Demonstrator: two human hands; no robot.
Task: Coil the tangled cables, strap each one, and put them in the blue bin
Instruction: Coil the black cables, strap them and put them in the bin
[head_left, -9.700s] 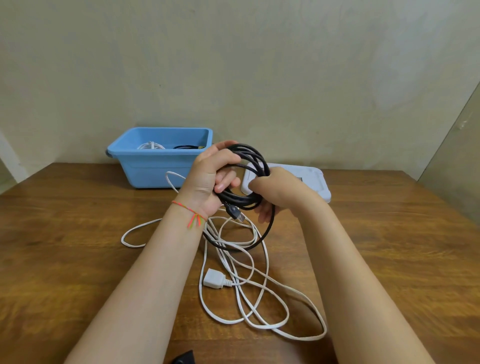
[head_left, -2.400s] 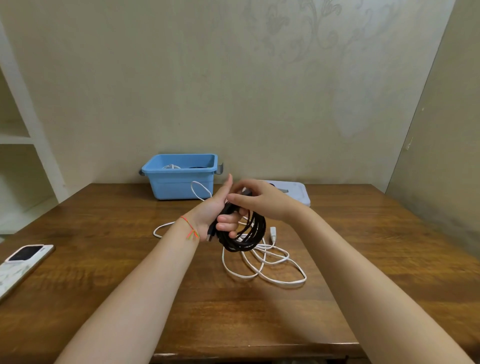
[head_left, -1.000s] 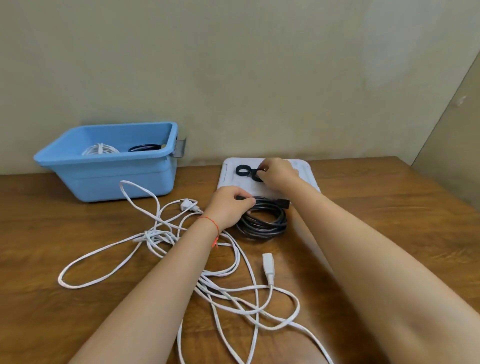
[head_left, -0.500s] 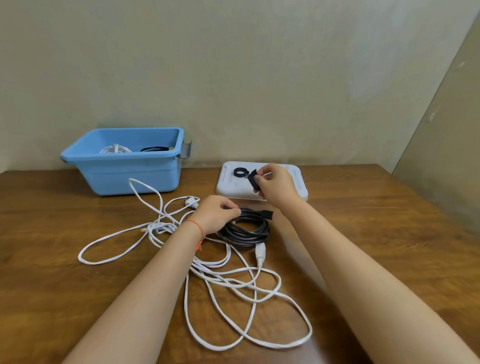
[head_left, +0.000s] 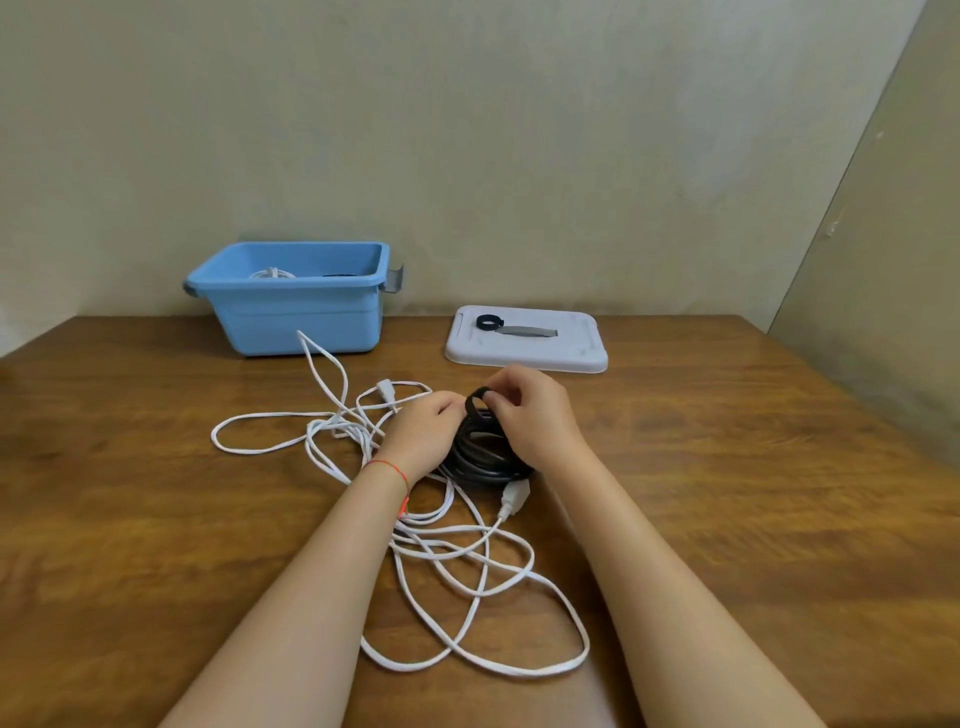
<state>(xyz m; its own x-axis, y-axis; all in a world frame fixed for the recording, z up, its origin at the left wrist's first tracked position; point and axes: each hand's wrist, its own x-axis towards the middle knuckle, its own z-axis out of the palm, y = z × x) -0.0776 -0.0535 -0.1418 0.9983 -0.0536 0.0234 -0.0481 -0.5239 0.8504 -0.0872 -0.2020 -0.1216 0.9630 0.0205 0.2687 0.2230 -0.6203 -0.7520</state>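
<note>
Strap (head_left: 475, 402) now at black coil (head_left: 485, 460), blue bin (head_left: 291, 317) holding perhaps two coils

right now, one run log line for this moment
step: strapping | left hand: steadies black cable coil | right hand: wraps black strap | white cable: tangled

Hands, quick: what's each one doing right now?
Left hand: grips the black cable coil.
Right hand: pinches a black strap over the coil.
</note>
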